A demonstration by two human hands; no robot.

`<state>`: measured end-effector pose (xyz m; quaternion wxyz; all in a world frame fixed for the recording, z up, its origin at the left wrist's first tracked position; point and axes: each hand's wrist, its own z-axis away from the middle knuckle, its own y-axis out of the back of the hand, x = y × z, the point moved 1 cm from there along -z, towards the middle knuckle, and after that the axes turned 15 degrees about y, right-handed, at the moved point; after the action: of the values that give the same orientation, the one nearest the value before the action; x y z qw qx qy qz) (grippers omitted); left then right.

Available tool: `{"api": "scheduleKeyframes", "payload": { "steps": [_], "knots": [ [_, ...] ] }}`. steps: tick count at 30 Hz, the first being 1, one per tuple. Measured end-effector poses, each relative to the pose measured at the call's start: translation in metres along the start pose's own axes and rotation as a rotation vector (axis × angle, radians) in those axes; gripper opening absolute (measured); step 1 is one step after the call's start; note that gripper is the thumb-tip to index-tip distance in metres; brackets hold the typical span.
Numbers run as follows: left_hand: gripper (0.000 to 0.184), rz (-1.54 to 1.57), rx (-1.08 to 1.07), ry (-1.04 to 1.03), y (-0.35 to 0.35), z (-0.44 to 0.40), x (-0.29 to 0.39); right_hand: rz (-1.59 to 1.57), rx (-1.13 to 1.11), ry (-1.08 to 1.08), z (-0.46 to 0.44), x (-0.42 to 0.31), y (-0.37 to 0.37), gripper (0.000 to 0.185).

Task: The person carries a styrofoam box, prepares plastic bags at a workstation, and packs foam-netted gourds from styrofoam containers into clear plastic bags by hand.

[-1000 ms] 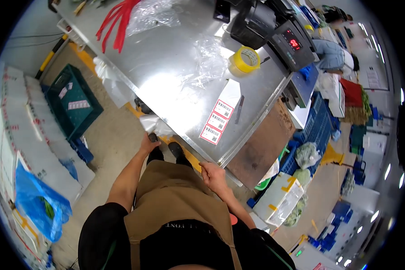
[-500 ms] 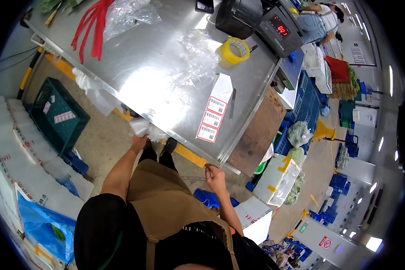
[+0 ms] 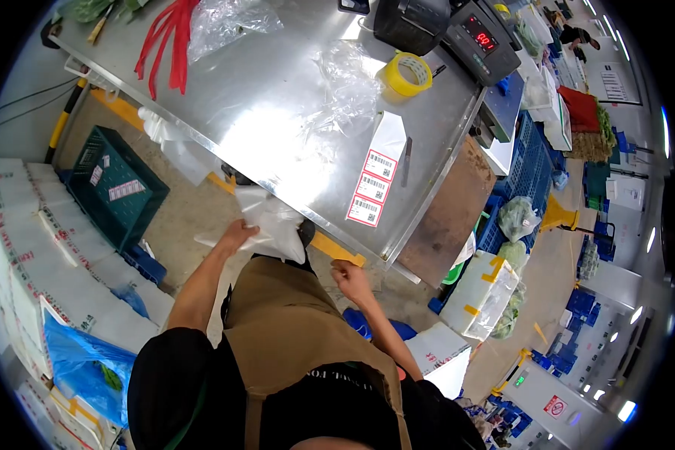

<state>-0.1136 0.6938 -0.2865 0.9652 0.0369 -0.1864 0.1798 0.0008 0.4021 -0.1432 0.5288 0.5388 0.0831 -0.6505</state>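
My left hand (image 3: 239, 234) is closed on a thin translucent plastic bag (image 3: 271, 225), which hangs below the front edge of the metal table (image 3: 225, 97). Beside that table's near corner is my right hand (image 3: 349, 280), its fingers curled; whatever they may hold is hidden. A strip of barcode labels (image 3: 373, 185) lies on the tabletop, with a dark slim tool (image 3: 406, 161) to its right. Farther back are a roll of yellow tape (image 3: 408, 74) and crumpled clear plastic (image 3: 341, 94).
A scale with a red display (image 3: 481, 37) stands at the table's back right. Red strips (image 3: 169, 45) lie at the back left. On the floor to the left is a green crate (image 3: 116, 187), near white foam boxes (image 3: 71, 247). More white bags (image 3: 176, 146) hang from the table's edge.
The plastic bag has spread out and hangs lower, with my left hand now beside it. My right hand has drawn slightly away from the table corner. The view has shifted a little.
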Motion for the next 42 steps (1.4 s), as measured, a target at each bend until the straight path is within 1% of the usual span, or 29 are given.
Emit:
{"api": "scheduleKeyframes", "payload": {
  "steps": [1,2,3,4,5,7,8,9,11,12,13,14,16,17,19,22,23,26,29,32,33,36,37,38,40,41,42],
  "knots": [
    [0.037,-0.020,-0.044,0.114,-0.004,0.023,0.011,-0.118,-0.047,-0.113,-0.007,0.011,-0.017,0.036],
    [0.039,-0.043,-0.085,0.228,-0.006,0.036,0.013,-0.251,-0.105,-0.209,-0.016,0.030,-0.040,0.045],
    [0.041,0.159,-0.247,0.185,-0.015,0.025,-0.006,-0.386,-0.164,-0.305,-0.025,0.050,-0.066,0.053],
    [0.043,0.359,-0.406,0.142,-0.022,0.016,-0.027,-0.508,-0.156,-0.354,-0.034,0.063,-0.092,0.055],
    [0.043,0.419,-0.474,0.177,-0.029,0.024,-0.029,-0.632,-0.148,-0.404,-0.042,0.068,-0.113,0.058],
    [0.042,0.586,-0.612,0.228,-0.050,0.037,-0.033,-1.046,-0.120,-0.451,-0.055,0.041,-0.128,0.055],
    [0.042,0.632,-0.600,0.239,-0.054,0.037,-0.038,-1.254,-0.105,-0.469,-0.060,0.028,-0.136,0.054],
    [0.042,0.679,-0.588,0.248,-0.057,0.035,-0.041,-1.301,-0.073,-0.425,-0.065,0.021,-0.145,0.047],
    [0.044,0.763,-0.577,0.277,-0.053,0.030,-0.048,-1.272,-0.063,-0.472,-0.069,0.015,-0.147,0.046],
    [0.043,0.738,-0.554,0.278,-0.048,0.035,-0.044,-1.257,-0.057,-0.495,-0.070,0.008,-0.147,0.045],
    [0.042,0.713,-0.531,0.277,-0.044,0.042,-0.039,-1.134,-0.006,-0.440,-0.072,0.015,-0.155,0.035],
    [0.042,0.688,-0.508,0.273,-0.040,0.047,-0.035,-1.011,-0.009,-0.453,-0.070,0.016,-0.157,0.031],
    [0.040,0.619,-0.469,0.257,-0.037,0.048,-0.036,-0.755,-0.019,-0.482,-0.061,-0.010,-0.136,0.024],
    [0.039,0.584,-0.449,0.252,-0.036,0.048,-0.038,-0.686,-0.019,-0.469,-0.060,-0.005,-0.137,0.023],
    [0.038,0.567,-0.475,0.249,-0.035,0.050,-0.042,-0.549,-0.017,-0.449,-0.055,0.009,-0.140,0.024],
    [0.038,0.524,-0.503,0.246,-0.034,0.054,-0.046,-0.425,-0.034,-0.363,-0.050,0.022,-0.134,0.024],
    [0.038,0.508,-0.509,0.246,-0.034,0.055,-0.047,-0.266,-0.019,-0.267,-0.047,0.023,-0.133,0.025],
    [0.042,0.277,-0.538,0.338,-0.021,0.052,-0.047,0.215,0.130,0.117,-0.042,0.031,-0.134,0.025],
    [0.048,0.310,-0.667,0.299,-0.016,0.070,-0.036,0.199,0.170,0.132,-0.034,0.020,-0.126,0.021],
    [0.050,0.191,-0.669,0.228,-0.012,0.078,-0.030,0.213,0.178,0.237,-0.029,0.011,-0.117,0.019],
    [0.047,0.149,-0.618,0.217,-0.012,0.076,-0.030,0.166,0.159,0.228,-0.028,0.005,-0.115,0.019],
    [0.043,0.215,-0.491,0.021,-0.015,0.071,-0.034,0.053,0.120,0.189,-0.028,-0.014,-0.102,0.018],
    [0.044,0.245,-0.398,-0.058,-0.017,0.074,-0.033,0.024,0.113,0.167,-0.028,-0.019,-0.099,0.018],
    [0.041,0.136,-0.280,-0.109,-0.020,0.078,-0.034,-0.004,0.107,0.142,-0.026,-0.021,-0.097,0.017],
    [0.035,-0.091,-0.046,-0.207,-0.020,0.089,-0.033,-0.151,0.052,-0.010,-0.027,-0.012,-0.101,0.019],
    [0.033,-0.076,0.025,-0.224,-0.019,0.094,-0.031,-0.220,0.033,-0.083,-0.030,-0.008,-0.100,0.020],
    [0.030,-0.057,0.093,-0.240,-0.021,0.101,-0.033,-0.186,0.028,-0.020,-0.031,-0.012,-0.098,0.021]
  ]
}}
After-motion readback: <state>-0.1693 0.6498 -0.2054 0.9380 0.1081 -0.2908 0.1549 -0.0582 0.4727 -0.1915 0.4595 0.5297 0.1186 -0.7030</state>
